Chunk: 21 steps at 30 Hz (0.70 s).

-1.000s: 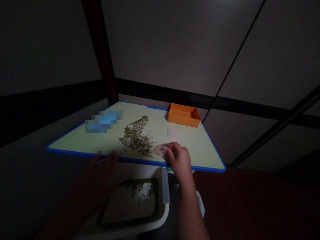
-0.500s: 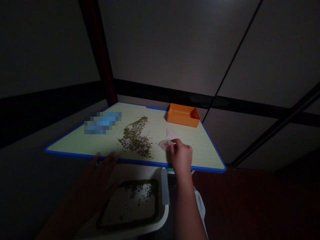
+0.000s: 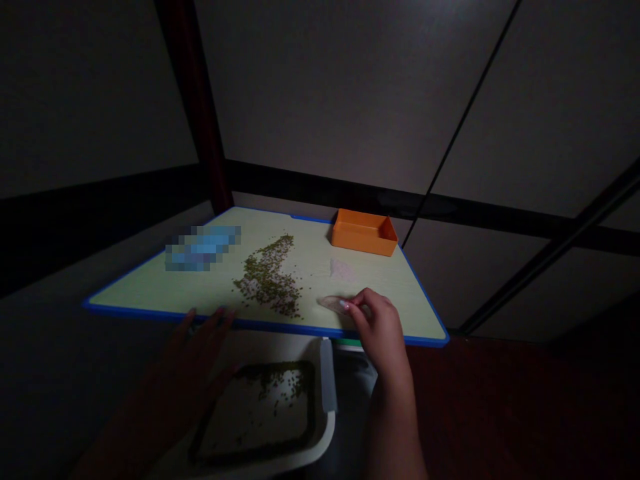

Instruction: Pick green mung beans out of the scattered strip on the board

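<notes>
A pile of small green beans [image 3: 270,277] lies spread on a pale table [image 3: 165,287] with a blue rim. My right hand [image 3: 377,323] rests near the table's front edge, fingers pinched on a thin pinkish piece [image 3: 331,303] that lies flat on the surface. A second pale piece [image 3: 343,269] lies further back. My left hand [image 3: 197,353] is in shadow below the front edge, fingers stretched out, touching the rim and the white tray [image 3: 320,433]. That tray sits under the edge and holds scattered green beans [image 3: 273,387].
An orange box [image 3: 364,233] stands at the table's far right corner. A blurred blue patch [image 3: 203,247] lies at the left. A dark red post [image 3: 193,100] rises behind the table. Dark rails run along the wall.
My right hand drew back toward the front edge and a little right, dragging the pinkish piece with it. The left hand stayed put.
</notes>
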Each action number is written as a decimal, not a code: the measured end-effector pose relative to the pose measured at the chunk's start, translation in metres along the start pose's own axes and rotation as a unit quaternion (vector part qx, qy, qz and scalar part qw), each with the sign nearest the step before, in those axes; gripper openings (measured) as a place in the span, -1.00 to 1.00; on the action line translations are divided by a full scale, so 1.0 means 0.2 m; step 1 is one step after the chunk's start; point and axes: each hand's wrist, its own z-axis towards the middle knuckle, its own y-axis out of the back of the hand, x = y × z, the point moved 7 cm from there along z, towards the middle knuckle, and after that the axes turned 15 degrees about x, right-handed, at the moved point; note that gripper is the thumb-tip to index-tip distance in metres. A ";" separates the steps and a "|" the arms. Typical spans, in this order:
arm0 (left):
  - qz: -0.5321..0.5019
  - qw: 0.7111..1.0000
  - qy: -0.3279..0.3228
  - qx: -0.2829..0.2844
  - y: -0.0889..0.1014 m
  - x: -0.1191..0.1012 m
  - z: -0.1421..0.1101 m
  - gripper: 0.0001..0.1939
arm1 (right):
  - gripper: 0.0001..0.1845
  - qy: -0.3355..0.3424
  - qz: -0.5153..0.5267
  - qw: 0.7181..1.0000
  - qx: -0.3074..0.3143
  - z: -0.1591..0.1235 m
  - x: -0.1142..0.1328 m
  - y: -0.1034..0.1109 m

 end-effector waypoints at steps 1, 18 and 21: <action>0.002 1.000 -0.003 -0.001 0.00 0.00 0.00 -0.27 | -0.85 0.019 -0.015 0.999 0.026 0.00 0.04 -0.02; -0.031 0.998 0.044 0.042 -0.03 0.02 0.00 -0.32 | -0.79 -0.031 -0.157 0.983 0.087 0.11 0.05 -0.20; -0.030 0.997 0.044 0.059 -0.05 0.03 0.00 -0.32 | -0.79 -0.061 -0.182 0.978 0.080 0.16 0.02 -0.19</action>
